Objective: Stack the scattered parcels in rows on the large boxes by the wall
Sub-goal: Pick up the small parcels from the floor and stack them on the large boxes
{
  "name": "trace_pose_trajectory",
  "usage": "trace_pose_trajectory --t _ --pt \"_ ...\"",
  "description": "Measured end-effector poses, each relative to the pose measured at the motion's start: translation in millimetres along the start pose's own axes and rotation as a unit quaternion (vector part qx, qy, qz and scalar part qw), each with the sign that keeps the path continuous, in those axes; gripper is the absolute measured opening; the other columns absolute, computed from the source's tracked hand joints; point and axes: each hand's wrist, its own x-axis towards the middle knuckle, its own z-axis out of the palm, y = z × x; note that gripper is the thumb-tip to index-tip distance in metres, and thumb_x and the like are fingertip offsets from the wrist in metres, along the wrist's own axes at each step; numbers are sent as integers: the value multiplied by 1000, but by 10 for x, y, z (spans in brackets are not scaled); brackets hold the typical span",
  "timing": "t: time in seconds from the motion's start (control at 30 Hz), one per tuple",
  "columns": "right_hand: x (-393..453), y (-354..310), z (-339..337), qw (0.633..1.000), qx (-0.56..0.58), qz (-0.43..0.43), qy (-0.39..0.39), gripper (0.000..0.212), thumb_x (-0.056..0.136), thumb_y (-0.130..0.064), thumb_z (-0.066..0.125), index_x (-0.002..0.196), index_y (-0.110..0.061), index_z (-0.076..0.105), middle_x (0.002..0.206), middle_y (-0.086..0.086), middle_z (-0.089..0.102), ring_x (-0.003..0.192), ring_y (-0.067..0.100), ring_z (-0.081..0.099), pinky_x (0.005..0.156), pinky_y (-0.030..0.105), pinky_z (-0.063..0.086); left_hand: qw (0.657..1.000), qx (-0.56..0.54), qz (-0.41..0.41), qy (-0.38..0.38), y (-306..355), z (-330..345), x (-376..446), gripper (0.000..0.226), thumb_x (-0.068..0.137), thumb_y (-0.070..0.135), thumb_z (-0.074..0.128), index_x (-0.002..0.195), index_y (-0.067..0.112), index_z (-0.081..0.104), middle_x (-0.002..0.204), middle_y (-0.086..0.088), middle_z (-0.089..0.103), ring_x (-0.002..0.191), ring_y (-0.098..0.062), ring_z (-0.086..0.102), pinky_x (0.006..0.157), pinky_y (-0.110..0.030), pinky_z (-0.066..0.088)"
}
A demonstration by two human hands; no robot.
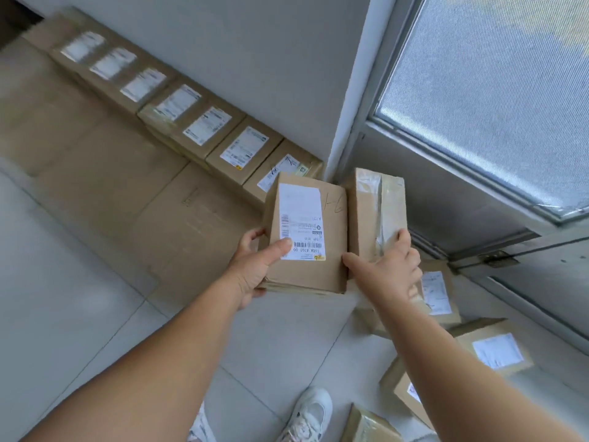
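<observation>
Labelled parcel pinched in left grip, taped parcel beside it under right grip's curled fingers.

A plain pale grey wall is seen across the top, ending in a corner beside a metal-framed door. The door's upper part is filled by a frosted, textured glass pane, through which soft daylight is let in. A hinge is fixed low on the frame. The floor is laid with large light grey tiles, divided by thin dark grout lines
</observation>
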Motion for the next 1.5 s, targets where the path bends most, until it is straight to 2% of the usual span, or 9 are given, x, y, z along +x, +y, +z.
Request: trace_pose_trajectory --t 0.07,0.2,0.3,0.5,0.67,0.8,0.9,1.3,1.5 --pt "-116 -245 -2 1000 -2 -14 -2 108 66 -40 74 150 -29 7 154 4 16 141 29 16 113 54 18 1000 -20 12 5 158 -195 -99 81 48 53 79 121 45 45 100 8 67 84 -15 60 85 -43 46" --pt "-407 -790 133 999 -8 -46 -3 107 68 -41 75 150 -30 8 154 4 16 140 30 18 113 53 18 998 -52 27 28 444 -704 -256 56 77 40 74 124 42 43 95 6 67 79 -13 60 73 -33 45" --pt "-689 -1228 327 997 -12 -71 -1 106 67 -41 75 149 -30 9 153 3 18 139 30 19 113 52 19 996 -70 37 42 616 -1206 -339 59 76 42 74 126 43 43 107 4 66 90 -16 58 82 -40 41" --pt "-1398 -2144 943 992 -22 -120 -22 106 67 -43 74 149 -32 8 152 2 18 136 29 22 110 48 21 992 -101 50 64 917 -2469 -485 68 63 53 78 121 50 43 122 7 60 108 -21 55 89 -46 41" --pt "-2102 -2940 1596 988 -26 -148 -40 105 67 -44 74 148 -33 8 152 4 19 137 31 23 110 48 21 987 -124 55 87 1104 -3678 -559 59 74 47 75 124 46 42 123 3 59 110 -25 54 93 -49 40" --pt "-2520 -3474 2081 985 -33 -156 -60 104 68 -45 73 147 -34 7 152 5 16 137 31 20 111 49 20 983 -140 53 110 1267 -4445 -626 62 75 46 75 127 46 41 124 2 57 103 -22 53 86 -44 39" --pt "-2720 -3817 2373 983 -32 -167 -70 103 68 -45 73 147 -34 8 152 5 16 137 31 20 110 49 20 980 -147 58 122 1379 -4910 -624 61 73 47 76 125 46 41 125 3 57 109 -25 53 87 -45 39" --pt "-2711 -5150 3284 976 -27 -194 -94 105 70 -41 73 148 -33 4 154 7 13 139 32 18 111 51 19 974 -167 59 145 2108 -6148 -38 59 74 45 76 120 49 39 121 3 58 110 -27 54 92 -50 38" --pt "-2351 -5893 3701 981 13 -161 -103 105 70 -36 73 149 -30 5 155 7 14 138 33 20 111 54 19 968 -181 32 173 2726 -6670 541 61 79 40 74 127 45 37 115 6 59 97 -19 56 77 -41 42"
